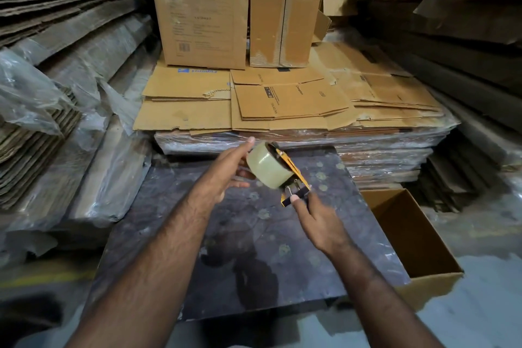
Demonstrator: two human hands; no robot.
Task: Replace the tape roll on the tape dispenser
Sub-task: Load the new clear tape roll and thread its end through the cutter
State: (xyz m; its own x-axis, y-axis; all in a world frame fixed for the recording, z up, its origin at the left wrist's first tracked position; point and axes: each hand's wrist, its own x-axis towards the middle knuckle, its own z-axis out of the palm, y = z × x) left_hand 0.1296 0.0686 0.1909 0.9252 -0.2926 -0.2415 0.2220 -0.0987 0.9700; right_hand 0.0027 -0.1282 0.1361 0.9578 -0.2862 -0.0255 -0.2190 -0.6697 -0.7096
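Cardboard stacks and plastic-wrapped bundles wall in a dim storeroom aisle, where I work over a dark, stained table (324,234). At the centre, held in the air above that table, a clear tape roll (268,165) sits on the hub of a yellow tape dispenser (295,175). From here the roll looks full, light and stiff on its core, its outer wrap smooth and likely slick; I judge the flat sides or the core the safest places to hold, and the dispenser best taken by its frame, clear of the cutting edge. My left hand (226,175) has its grip spread, thumb up beside the roll's far side and fingers cupped just behind it, apparently touching, though blur hides the contact. My right hand (319,217) pinches the dispenser's lower end between thumb and fingers. An open cardboard box (418,234) stands just right of the table; flattened cartons (282,102) lie beyond.
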